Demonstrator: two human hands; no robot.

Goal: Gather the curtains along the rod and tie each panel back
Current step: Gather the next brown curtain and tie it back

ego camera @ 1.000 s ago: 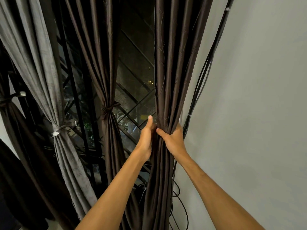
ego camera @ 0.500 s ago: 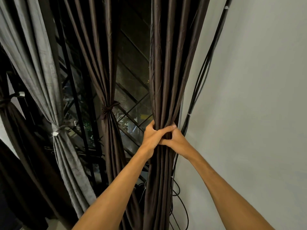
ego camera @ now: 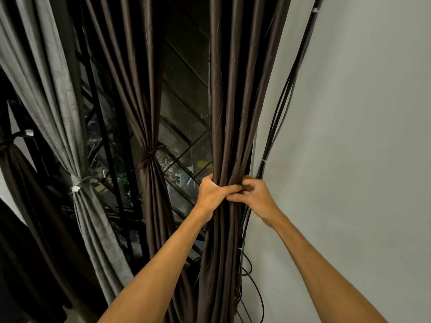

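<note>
Far-left dark panel (ego camera: 14, 183), at 9 o'clock on the frame edge: gathered and cinched at the waist. Only partly in view.

Grey panel (ego camera: 53, 108), between 9 and 10 o'clock: gathered and tied back. A small white tag (ego camera: 75, 188) sits at the knot and is too small to read.

Middle brown panel (ego camera: 144, 89), just left of centre: gathered and knotted with a dark tie. The window grille (ego camera: 186, 148) is exposed at its 3 o'clock side.

Right brown panel (ego camera: 233, 101), from 12 o'clock down through centre: gathered into a tight bundle, with no tie visible on it. This is the item in hand.

Left hand (ego camera: 211, 194): wrapped round the bundle from its 9 o'clock side, fingers curled across the front folds. Right hand (ego camera: 260, 199): at the bundle's 3 o'clock edge, fingers curled and pinching folds against the left fingertips. Whether it also holds a strap, I cannot tell.

Cables (ego camera: 283, 101) run just beside the panel along the wall (ego camera: 361, 136).

Assessment: three panels done, and the last is at the cinching step. The next move calls for one hand keeping the bundle compressed while the other passes a tie round it and knots it. The cables should be kept out of the wrap.

Brands, labels, writing: none legible.
</note>
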